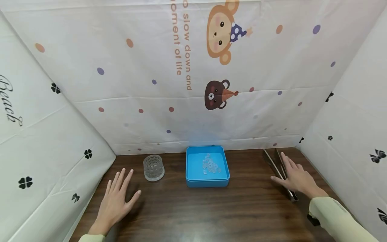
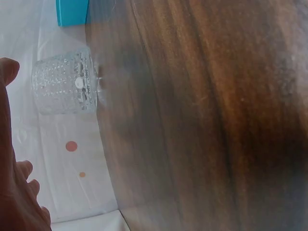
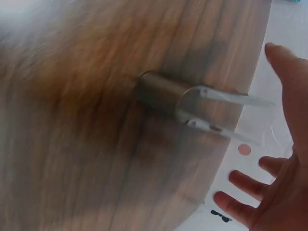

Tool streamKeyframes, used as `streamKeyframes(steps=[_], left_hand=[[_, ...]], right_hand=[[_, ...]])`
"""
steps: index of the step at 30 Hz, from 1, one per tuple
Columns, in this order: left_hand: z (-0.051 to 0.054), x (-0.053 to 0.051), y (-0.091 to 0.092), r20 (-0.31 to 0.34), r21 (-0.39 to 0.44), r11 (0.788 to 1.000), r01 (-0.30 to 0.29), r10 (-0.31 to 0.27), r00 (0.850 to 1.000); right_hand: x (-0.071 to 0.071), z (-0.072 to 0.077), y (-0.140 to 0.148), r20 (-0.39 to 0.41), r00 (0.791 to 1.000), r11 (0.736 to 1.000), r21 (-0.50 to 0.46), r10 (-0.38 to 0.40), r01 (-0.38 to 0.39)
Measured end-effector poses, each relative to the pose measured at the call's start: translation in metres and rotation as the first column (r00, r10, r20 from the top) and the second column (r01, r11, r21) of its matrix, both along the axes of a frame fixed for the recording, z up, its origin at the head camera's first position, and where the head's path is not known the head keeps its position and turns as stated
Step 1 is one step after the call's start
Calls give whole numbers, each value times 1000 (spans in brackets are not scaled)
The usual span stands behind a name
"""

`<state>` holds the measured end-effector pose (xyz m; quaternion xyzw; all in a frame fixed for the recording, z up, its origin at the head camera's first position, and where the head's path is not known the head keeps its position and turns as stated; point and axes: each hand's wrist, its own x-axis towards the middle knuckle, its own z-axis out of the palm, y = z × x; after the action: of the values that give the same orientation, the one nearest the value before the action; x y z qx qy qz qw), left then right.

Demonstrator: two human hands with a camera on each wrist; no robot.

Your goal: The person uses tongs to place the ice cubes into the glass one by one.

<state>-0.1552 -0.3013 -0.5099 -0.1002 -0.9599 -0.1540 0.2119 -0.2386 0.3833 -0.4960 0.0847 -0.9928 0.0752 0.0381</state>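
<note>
Over the metal tongs (image 1: 273, 166) at the table's right side hovers my right hand (image 1: 297, 178), its thumb and fingers spread. The right wrist view shows the tongs (image 3: 161, 94) with their arms apart, and a gap between them and the right hand (image 3: 291, 192). My left hand (image 1: 114, 201) is held flat with spread fingers near the left edge, nearest to a patterned clear glass (image 1: 153, 168). In the left wrist view that glass (image 2: 65, 84) stands upright, apart from the fingers. Several small clear pieces (image 1: 211, 164) lie in a blue square tray (image 1: 207, 184) at the back centre.
The dark wooden table (image 1: 205, 211) is bounded by a printed white cloth (image 1: 145, 124) behind and by white cloth panels at both sides. The glass and tray stand near the back cloth; the tongs lie near the right panel.
</note>
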Motion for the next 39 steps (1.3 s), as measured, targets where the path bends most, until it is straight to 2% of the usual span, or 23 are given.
streamKeyframes(steps=[8,21,28,39], left_hand=[[-3,4,-1,-18,1,1000,-18,18,1000],[-8,5,-7,-15,-2,1000,-30,30,999],[-10,5,-7,-12,-6,999,-32,32,999],[-10,5,-6,-8,-2,999,-34,34,999]], right_hand=[[-15,-3,-4,120,993,995,-91,-18,29],[-23,-3,-5,229,972,993,-91,-52,75],[-25,-3,-2,312,949,988,-128,-48,92],[-25,-6,-1,297,954,991,-116,-33,70]])
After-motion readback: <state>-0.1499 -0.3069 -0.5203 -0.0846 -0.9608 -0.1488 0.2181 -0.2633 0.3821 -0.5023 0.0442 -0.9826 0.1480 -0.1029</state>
